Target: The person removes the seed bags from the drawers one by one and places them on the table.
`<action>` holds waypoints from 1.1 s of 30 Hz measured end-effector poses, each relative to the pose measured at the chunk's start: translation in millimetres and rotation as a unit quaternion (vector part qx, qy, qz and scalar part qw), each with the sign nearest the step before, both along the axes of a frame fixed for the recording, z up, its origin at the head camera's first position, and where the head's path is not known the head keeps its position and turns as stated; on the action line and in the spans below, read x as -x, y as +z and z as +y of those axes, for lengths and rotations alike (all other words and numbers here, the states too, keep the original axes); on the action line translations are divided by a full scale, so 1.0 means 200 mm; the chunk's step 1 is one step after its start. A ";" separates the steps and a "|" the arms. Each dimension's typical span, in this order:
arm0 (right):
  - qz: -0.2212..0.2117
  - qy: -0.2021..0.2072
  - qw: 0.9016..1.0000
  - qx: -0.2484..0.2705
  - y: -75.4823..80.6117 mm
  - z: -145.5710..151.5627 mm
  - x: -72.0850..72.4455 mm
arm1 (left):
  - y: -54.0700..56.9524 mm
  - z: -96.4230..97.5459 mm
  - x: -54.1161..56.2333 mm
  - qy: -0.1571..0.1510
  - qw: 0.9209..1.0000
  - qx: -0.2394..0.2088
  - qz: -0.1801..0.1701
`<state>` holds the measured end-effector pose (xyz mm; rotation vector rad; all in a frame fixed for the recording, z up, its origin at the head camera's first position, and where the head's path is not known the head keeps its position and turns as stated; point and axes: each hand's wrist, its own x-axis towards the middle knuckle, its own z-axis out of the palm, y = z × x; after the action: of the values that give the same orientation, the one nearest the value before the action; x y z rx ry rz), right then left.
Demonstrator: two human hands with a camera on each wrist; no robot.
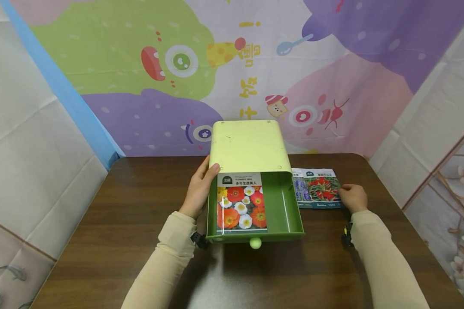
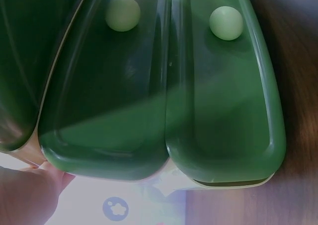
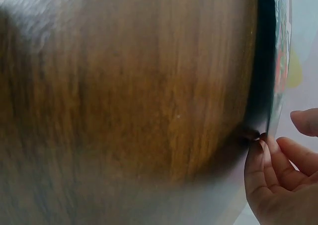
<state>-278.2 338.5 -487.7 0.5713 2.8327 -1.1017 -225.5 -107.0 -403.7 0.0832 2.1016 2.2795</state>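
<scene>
A pale yellow-green drawer box [image 1: 250, 146] stands on the table with its top green drawer [image 1: 282, 206] pulled out. A flower seed packet [image 1: 241, 208] with red, orange and white blooms lies in the drawer's left part. My left hand [image 1: 198, 189] rests along the box's left side, its thumb by the front top edge. To the right of the box lie seed packets, one with red flowers [image 1: 322, 189] and one with purple flowers [image 1: 302, 189], the latter partly hidden by the drawer. My right hand [image 1: 354, 197] has its fingertips at the red-flower packet's right edge; the thumb [image 3: 304, 121] stands apart from them.
Two lower green drawers with round knobs [image 2: 123, 14] are closed in the left wrist view. The brown wooden table [image 1: 139, 240] ends at a cartoon-printed cloth [image 1: 139, 111] behind the box. Light panels [image 1: 27, 128] stand on both sides.
</scene>
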 end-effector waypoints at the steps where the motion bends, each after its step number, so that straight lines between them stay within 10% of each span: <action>1: 0.002 0.001 1.000 -0.006 0.00 0.00 0.00 | 0.00 0.00 0.00 0.001 1.000 0.000 -0.001; 19: 0.020 0.016 1.000 0.010 0.04 0.03 0.00 | 0.00 0.00 0.00 0.004 1.000 0.011 0.002; 33: 0.141 0.092 0.985 -0.031 0.30 -0.12 -0.05 | 0.00 0.00 0.00 0.003 1.000 0.006 0.001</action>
<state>-267.7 314.1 -427.1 0.1590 3.0885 -1.1468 -225.4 -107.1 -403.6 0.0792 2.1188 2.2709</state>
